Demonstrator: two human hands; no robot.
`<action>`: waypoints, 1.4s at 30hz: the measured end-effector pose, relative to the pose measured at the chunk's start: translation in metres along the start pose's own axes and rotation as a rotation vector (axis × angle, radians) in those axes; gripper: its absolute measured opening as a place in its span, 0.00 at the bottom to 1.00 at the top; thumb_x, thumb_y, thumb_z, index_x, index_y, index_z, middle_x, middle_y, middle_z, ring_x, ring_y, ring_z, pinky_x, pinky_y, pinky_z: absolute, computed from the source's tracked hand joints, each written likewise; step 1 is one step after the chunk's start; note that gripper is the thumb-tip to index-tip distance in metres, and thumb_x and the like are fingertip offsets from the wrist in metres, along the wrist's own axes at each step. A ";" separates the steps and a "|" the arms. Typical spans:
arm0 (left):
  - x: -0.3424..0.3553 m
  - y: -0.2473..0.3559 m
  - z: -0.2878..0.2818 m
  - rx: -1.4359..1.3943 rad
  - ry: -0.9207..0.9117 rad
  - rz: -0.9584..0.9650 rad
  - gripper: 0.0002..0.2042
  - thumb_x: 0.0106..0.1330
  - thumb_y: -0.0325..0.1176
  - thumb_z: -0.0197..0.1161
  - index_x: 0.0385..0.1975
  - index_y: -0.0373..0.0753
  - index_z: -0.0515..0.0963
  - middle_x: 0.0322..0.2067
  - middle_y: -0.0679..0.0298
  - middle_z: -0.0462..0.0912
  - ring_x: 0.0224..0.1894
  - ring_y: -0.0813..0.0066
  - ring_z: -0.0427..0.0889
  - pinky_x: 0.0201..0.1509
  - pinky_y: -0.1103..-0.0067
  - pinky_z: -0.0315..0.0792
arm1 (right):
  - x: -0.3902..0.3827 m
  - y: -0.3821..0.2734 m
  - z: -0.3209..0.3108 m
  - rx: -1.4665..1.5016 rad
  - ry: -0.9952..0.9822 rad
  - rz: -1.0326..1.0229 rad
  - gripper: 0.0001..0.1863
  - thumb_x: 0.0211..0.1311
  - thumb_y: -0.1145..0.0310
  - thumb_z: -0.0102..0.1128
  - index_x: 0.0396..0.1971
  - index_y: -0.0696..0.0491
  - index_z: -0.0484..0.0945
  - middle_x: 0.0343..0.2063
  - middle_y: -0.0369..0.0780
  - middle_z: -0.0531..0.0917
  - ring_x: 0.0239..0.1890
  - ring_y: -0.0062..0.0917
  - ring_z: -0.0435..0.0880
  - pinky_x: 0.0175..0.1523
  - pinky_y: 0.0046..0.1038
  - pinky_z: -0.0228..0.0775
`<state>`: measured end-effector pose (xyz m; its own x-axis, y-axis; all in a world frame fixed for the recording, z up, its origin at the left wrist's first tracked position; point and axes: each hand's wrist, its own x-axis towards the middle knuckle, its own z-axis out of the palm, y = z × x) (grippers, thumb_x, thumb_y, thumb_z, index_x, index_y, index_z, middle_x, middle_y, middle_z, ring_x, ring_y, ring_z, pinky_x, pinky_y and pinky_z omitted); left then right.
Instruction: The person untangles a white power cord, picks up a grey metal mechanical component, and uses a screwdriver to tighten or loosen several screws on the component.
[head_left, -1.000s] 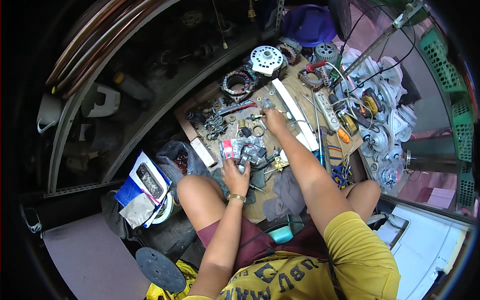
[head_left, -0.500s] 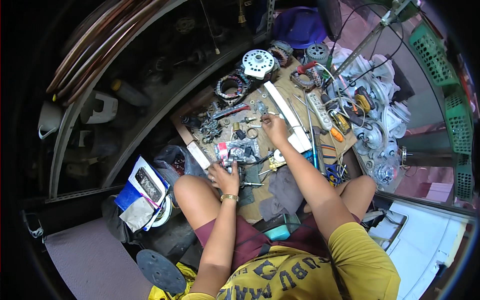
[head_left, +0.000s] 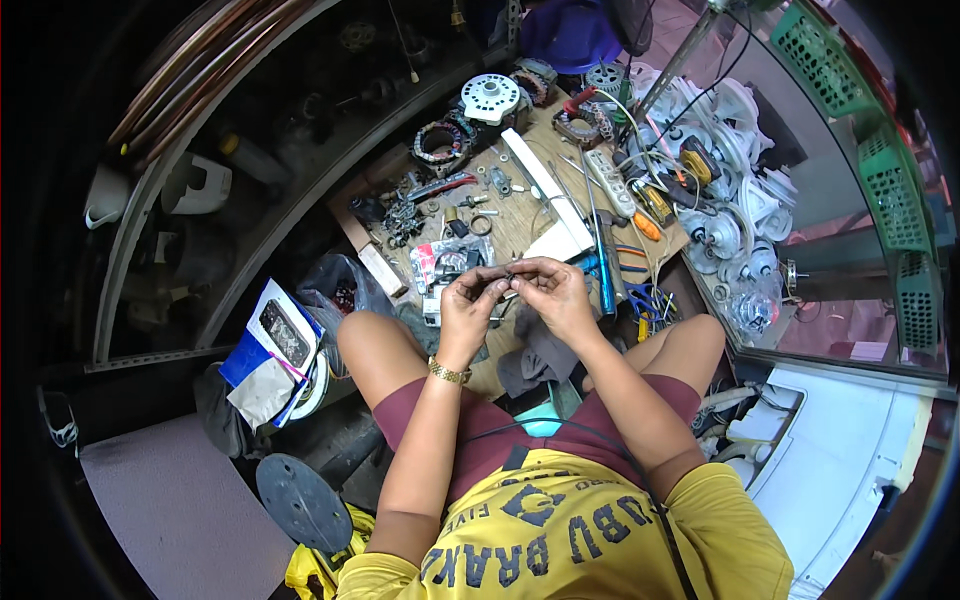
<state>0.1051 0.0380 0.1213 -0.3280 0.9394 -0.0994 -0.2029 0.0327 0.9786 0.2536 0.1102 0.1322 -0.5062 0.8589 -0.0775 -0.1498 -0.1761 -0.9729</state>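
Observation:
My left hand (head_left: pixel 468 300) and my right hand (head_left: pixel 548 288) meet over my knees, fingertips pinched together on a small dark metal part (head_left: pixel 507 273). Its exact shape is too small to tell. Just beyond my hands lies a wooden board (head_left: pixel 520 215) strewn with screws, rings and small parts. A motor part (head_left: pixel 450 265) on a red-and-white packet sits right behind my left fingers. A gold bracelet circles my left wrist.
On the board stand a white round motor cover (head_left: pixel 490 98), coil stators (head_left: pixel 437 143), a white bar (head_left: pixel 546 187) and a power strip (head_left: pixel 610 182). White fan motors (head_left: pixel 735 215) pile at the right. A blue booklet with a phone (head_left: pixel 280 340) lies at the left, green crates (head_left: pixel 880 150) at far right.
My right hand drew back from the board toward me and joined my left hand. Both now pinch one small part close to my knees.

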 end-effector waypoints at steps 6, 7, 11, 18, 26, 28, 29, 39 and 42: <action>-0.050 -0.002 0.009 -0.201 -0.077 -0.196 0.07 0.68 0.26 0.70 0.44 0.35 0.84 0.36 0.71 0.86 0.34 0.87 0.79 0.38 0.86 0.73 | -0.041 -0.014 -0.004 0.001 -0.061 0.004 0.12 0.61 0.81 0.62 0.45 0.58 0.79 0.29 0.29 0.79 0.29 0.08 0.74 0.34 0.14 0.66; -0.058 -0.011 0.013 -0.321 -0.090 -0.227 0.06 0.69 0.27 0.70 0.42 0.36 0.83 0.33 0.74 0.83 0.29 0.91 0.73 0.31 0.89 0.66 | -0.046 -0.011 -0.004 0.022 -0.053 -0.026 0.09 0.61 0.80 0.60 0.41 0.58 0.78 0.28 0.29 0.78 0.29 0.08 0.74 0.34 0.14 0.66; -0.077 -0.014 0.024 -0.576 0.112 -0.258 0.06 0.73 0.27 0.65 0.46 0.40 0.80 0.31 0.72 0.79 0.26 0.88 0.69 0.27 0.89 0.60 | -0.068 -0.007 0.008 0.245 0.029 0.227 0.05 0.62 0.79 0.56 0.37 0.56 0.77 0.26 0.30 0.76 0.23 0.10 0.72 0.30 0.15 0.65; -0.095 -0.008 -0.006 -0.574 -0.062 -0.417 0.07 0.74 0.32 0.63 0.47 0.38 0.80 0.33 0.71 0.80 0.31 0.87 0.72 0.26 0.89 0.62 | -0.077 0.008 0.001 0.283 -0.093 0.270 0.15 0.64 0.77 0.61 0.51 0.58 0.80 0.28 0.34 0.80 0.26 0.15 0.77 0.32 0.17 0.69; -0.106 -0.018 -0.020 -0.775 -0.095 -0.651 0.08 0.76 0.35 0.62 0.48 0.40 0.78 0.35 0.71 0.78 0.34 0.85 0.72 0.24 0.91 0.62 | -0.076 0.006 0.005 -0.456 -0.258 -0.151 0.17 0.54 0.75 0.72 0.46 0.59 0.86 0.31 0.40 0.84 0.28 0.22 0.78 0.35 0.26 0.70; -0.103 -0.020 -0.021 -0.783 -0.100 -0.675 0.08 0.76 0.35 0.62 0.48 0.40 0.77 0.36 0.70 0.78 0.34 0.85 0.72 0.24 0.91 0.61 | -0.074 0.011 0.004 -0.504 -0.237 -0.113 0.17 0.54 0.75 0.73 0.46 0.59 0.86 0.30 0.41 0.84 0.28 0.22 0.78 0.35 0.26 0.70; -0.101 -0.022 -0.021 -0.784 -0.089 -0.664 0.08 0.76 0.35 0.62 0.48 0.40 0.77 0.36 0.70 0.78 0.35 0.85 0.72 0.24 0.91 0.61 | -0.071 0.013 0.005 -0.505 -0.228 -0.181 0.16 0.54 0.75 0.73 0.44 0.59 0.86 0.30 0.41 0.84 0.27 0.21 0.78 0.34 0.26 0.70; -0.068 -0.057 -0.025 -0.923 0.085 -0.617 0.10 0.78 0.38 0.59 0.46 0.38 0.76 0.37 0.70 0.78 0.32 0.85 0.73 0.21 0.91 0.59 | -0.024 0.037 0.012 -0.601 -0.222 -0.209 0.08 0.59 0.73 0.71 0.35 0.61 0.84 0.29 0.44 0.86 0.28 0.30 0.85 0.34 0.30 0.74; -0.055 -0.067 -0.035 -0.888 0.146 -0.625 0.09 0.78 0.39 0.59 0.45 0.41 0.77 0.36 0.71 0.79 0.30 0.86 0.73 0.21 0.90 0.59 | 0.004 0.055 0.016 -0.580 -0.312 -0.105 0.08 0.61 0.72 0.69 0.35 0.61 0.84 0.28 0.46 0.87 0.29 0.29 0.86 0.36 0.30 0.75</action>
<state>0.1047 -0.0280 0.0551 -0.0297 0.7911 -0.6110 -0.9449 0.1772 0.2752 0.2299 0.0961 0.0820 -0.7491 0.6624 0.0060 0.2249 0.2628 -0.9383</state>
